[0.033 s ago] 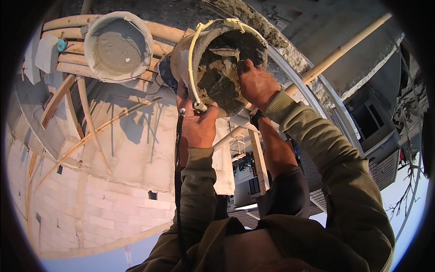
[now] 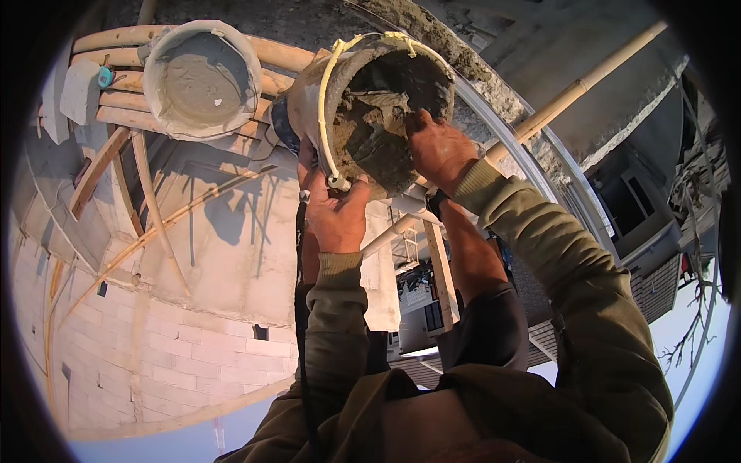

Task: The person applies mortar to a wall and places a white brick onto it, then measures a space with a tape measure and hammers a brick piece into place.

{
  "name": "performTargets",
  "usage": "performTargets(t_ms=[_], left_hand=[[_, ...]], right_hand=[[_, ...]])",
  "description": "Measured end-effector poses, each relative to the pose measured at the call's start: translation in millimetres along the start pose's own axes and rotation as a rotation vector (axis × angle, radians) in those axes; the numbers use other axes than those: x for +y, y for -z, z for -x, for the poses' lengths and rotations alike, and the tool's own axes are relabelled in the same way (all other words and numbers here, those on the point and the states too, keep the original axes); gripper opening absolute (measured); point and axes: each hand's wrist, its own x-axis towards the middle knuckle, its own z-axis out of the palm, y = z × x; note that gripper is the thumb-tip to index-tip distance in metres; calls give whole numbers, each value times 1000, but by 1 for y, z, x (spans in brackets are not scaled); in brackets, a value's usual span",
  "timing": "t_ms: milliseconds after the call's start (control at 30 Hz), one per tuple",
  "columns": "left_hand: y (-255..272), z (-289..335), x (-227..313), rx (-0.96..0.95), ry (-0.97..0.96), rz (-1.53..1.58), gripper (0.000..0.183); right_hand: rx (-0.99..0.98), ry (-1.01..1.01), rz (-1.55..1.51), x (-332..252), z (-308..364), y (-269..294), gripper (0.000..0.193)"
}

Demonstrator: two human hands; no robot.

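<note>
Right hand (image 2: 442, 151) shifts slightly toward 6 o'clock, its grip indiscernible; left hand (image 2: 340, 220) clasps bucket (image 2: 310, 96) at 7; axis 9-to-3, mouth facing 3.

An outdoor building site: sky (image 2: 193, 434), unplastered block wall (image 2: 201, 355), bamboo pole (image 2: 594, 82), rough wooden planks (image 2: 116, 38), a mortar-caked bucket (image 2: 310, 91) with a yellow handle (image 2: 325, 108), and a pale bucket (image 2: 154, 89) filled with grey mortar (image 2: 199, 86)

The bucket (image 2: 307, 100) gapes open, yellow handle (image 2: 324, 100) obstructing its left rim
</note>
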Motion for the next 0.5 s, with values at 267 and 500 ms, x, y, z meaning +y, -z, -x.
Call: performTargets(t_ms=[267, 500], left_hand=[[-4, 6, 19, -78, -159, -221, 51], [16, 3, -6, -71, -28, -77, 51]], right_hand=[[355, -135, 64, 8, 15, 18, 33], [180, 242, -347, 47, -3, -53, 24]])
